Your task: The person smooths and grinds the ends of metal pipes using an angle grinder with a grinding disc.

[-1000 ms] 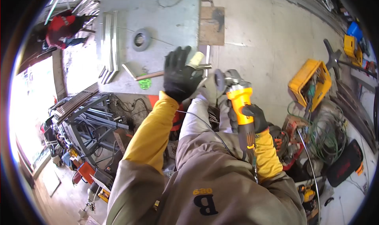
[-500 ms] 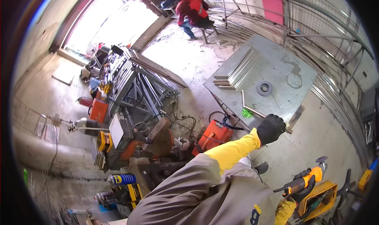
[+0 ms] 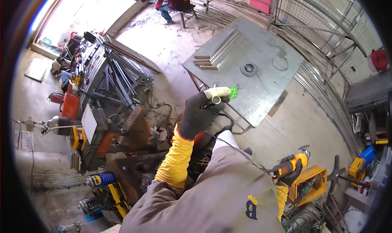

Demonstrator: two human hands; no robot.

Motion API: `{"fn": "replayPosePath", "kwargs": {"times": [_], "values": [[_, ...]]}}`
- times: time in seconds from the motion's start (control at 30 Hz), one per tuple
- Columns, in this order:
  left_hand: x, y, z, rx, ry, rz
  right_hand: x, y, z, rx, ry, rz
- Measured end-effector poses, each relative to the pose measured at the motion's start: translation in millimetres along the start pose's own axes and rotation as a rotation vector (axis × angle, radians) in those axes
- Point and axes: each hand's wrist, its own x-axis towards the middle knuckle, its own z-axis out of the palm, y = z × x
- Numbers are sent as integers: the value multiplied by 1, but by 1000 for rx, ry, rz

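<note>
My left hand (image 3: 201, 113), in a black glove with a pale thumb area, is raised beside the near edge of the metal table (image 3: 265, 92). It is closed on a metal tube (image 3: 216, 100), whose round open end faces me; the rest is mostly hidden. A bright green bundle (image 3: 233, 92) shows just past the fingertips. Low on the right, my gloved right hand (image 3: 292, 176) grips a yellow and black angle grinder (image 3: 289, 166), its disc end pointing up and away. A dark cord trails from the grinder across my lap.
On the table lie several cut tubes (image 3: 220, 49) and a grey disc (image 3: 248, 69). A cluttered rack of metal bars (image 3: 118, 78) stands left. A yellow case (image 3: 306, 184) sits beside the grinder. Long pipes (image 3: 322, 98) line the right wall. Another person (image 3: 171, 0) sits at the back.
My left hand has moved left and toward me, taking the bent tube off the tabletop. The right hand still holds the grinder. The whole view has shifted, with the table now further left.
</note>
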Motion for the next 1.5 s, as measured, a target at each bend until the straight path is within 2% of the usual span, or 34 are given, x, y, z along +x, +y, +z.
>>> {"fn": "replayPosePath", "kwargs": {"times": [0.17, 0.2, 0.27, 0.3, 0.4, 0.53, 0.6, 0.73, 1.07, 1.13, 1.17, 1.23, 1.27, 1.37, 1.5], "values": [[-7, 7, 10, 109, 0, 36, 0, -6, 3, -13, 26, 17], [-7, 7, 12, 93, -4, 36, 0, -7, 3, -94, -31, -4], [-2, 8, 17, 179, -26, 218, 1, -11, -4, -138, -34, -10], [-2, 13, 20, 218, -22, 250, 3, -14, -10, -161, -62, 17], [2, 16, 28, 262, -21, 349, -5, -8, 12, -113, 84, -28], [6, 18, 32, 307, -45, 368, -6, -6, 8, -71, 127, -78], [9, 22, 35, 304, -69, 366, -10, -5, 14, 62, 160, -64], [14, 26, 45, 276, -92, 371, -12, -7, -1, -92, 36, -56], [30, 28, 57, 339, -227, 524, -25, 3, 4, -144, 8, -131], [27, 28, 57, 336, -260, 422, -27, 7, 8, -30, 144, -153], [27, 30, 58, 335, -268, 424, -27, 7, 4, -24, 147, -158], [26, 33, 61, 383, -311, 391, -29, 5, -4, -131, 0, -137], [24, 31, 65, 377, -320, 395, -31, 5, -4, -128, 5, -147], [16, 29, 76, 140, -292, 150, -33, 8, -1, -110, 31, -149], [9, 25, 68, -70, -292, 52, -35, 13, 6, -102, 132, -188]]}}
